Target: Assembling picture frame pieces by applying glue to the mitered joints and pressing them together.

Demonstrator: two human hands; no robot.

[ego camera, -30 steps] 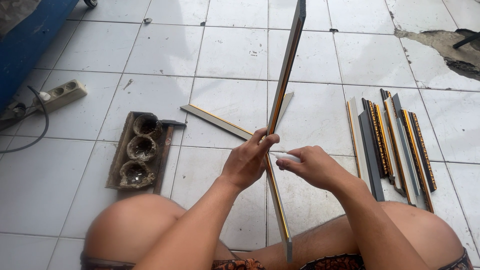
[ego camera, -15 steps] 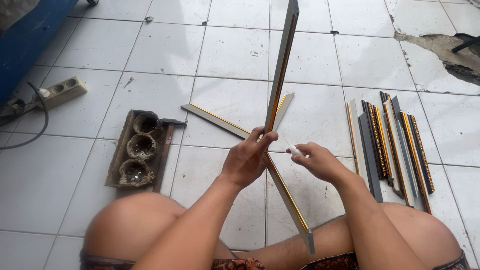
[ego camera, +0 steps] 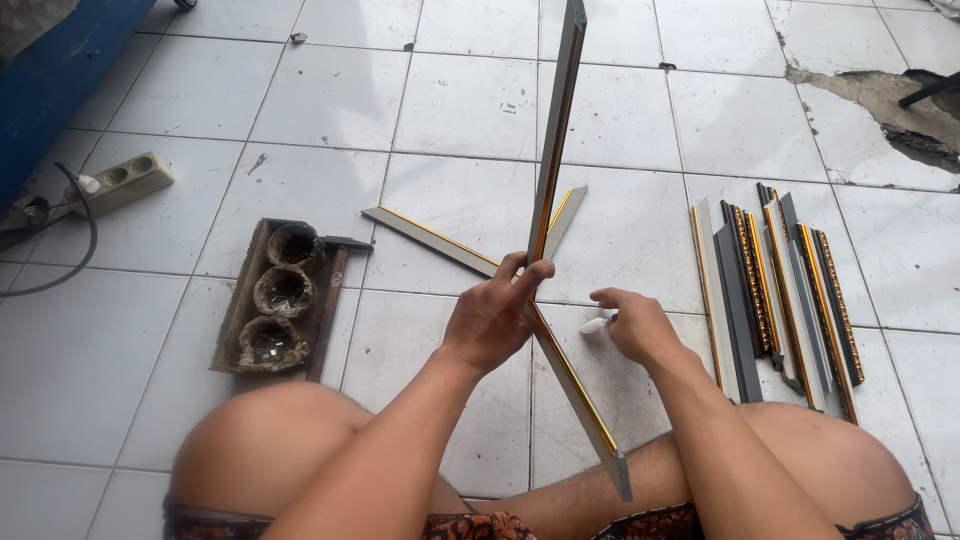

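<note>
While the left hand (ego camera: 497, 318) pinches two mitred frame strips (ego camera: 553, 160) together at their corner, apparently to keep the joint aligned above the tiled floor (ego camera: 440, 100), the right hand (ego camera: 632, 322) curls loosely round a small white object (ego camera: 593, 325), possibly glue.

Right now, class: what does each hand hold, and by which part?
Left hand grips two gold-edged grey frame mouldings where their ends meet. Right hand pinches a small white object.
</note>
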